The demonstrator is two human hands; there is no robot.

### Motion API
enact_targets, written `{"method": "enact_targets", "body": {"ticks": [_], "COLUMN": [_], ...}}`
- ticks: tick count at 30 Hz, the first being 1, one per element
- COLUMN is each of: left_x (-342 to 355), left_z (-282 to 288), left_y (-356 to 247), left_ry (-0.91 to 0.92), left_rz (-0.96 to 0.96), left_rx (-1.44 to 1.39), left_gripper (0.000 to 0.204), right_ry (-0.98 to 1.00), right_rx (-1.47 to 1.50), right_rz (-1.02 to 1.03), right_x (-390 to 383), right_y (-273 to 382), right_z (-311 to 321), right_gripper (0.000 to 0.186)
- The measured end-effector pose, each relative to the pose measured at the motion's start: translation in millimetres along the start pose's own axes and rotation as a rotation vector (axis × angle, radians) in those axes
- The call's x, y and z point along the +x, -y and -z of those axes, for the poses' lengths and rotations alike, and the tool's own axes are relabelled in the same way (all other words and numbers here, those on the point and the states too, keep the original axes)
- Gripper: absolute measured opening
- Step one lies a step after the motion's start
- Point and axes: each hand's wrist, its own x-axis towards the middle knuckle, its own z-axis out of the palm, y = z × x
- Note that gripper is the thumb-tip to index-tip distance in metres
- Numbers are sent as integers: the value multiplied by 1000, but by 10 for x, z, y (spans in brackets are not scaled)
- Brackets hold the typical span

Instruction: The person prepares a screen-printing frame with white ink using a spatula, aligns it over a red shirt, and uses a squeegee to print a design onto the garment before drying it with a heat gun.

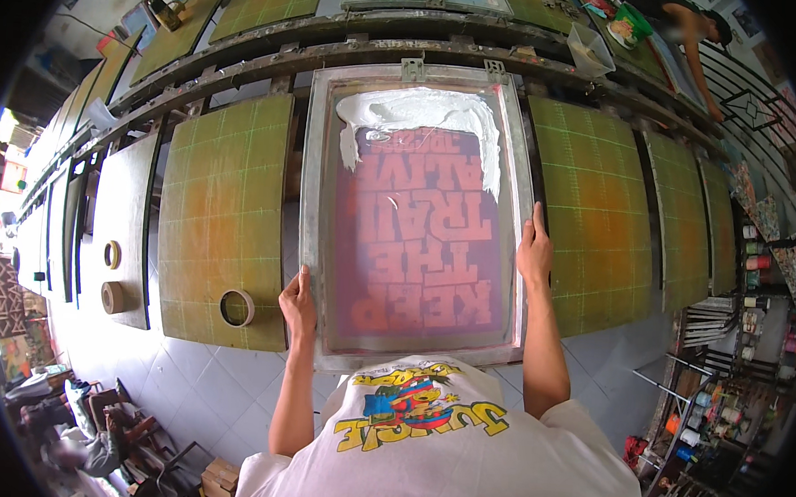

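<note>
As we grip the printing screen (416, 204), left hand (297, 303) at seven o'clock, right hand (535, 252) at three — fingers pressed together on its frame, white ink (423, 111) at twelve.

Screen frame (415, 215): occupied the central pallet, both side rails gripped. Left pallet (224, 221): mostly open, tape roll (237, 308) near its front edge. Right pallet (591, 214): open surface. Narrow gaps separated pallets. White ink (423, 115) blocked the frame's far end.

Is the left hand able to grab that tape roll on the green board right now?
Probably yes. The left hand grips the screen frame's left edge, and the tape roll lies flat on the board just beside it, with nothing between them. It would have to let go of the frame first.
</note>
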Motion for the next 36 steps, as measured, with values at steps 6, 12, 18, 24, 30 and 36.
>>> {"method": "enact_targets", "body": {"ticks": [6, 12, 18, 24, 30, 36], "left_x": [20, 8, 46, 14, 37, 60], "left_z": [-21, -35, -28, -32, -39, -45], "left_y": [60, -9, 83, 40, 93, 133], "left_ry": [11, 7, 17, 11, 14, 10], "left_rz": [-42, -52, -75, -76, -52, -58], "left_rx": [-11, 2, 11, 13, 2, -25], "left_gripper": [52, 52, 51, 53, 53, 51], "right_ry": [-6, 6, -67, -32, -58, -15], "right_rx": [-30, -42, -14, 29, 33, 30], "right_rz": [-8, -47, 70, 44, 87, 23], "right_x": [-15, 7, 52, 25, 31, 38], "right_y": [12, -9, -183, -129, -151, -118], "right_z": [-9, -15, -93, -68, -80, -49], "right_gripper": [51, 50, 50, 51, 51, 51]}}
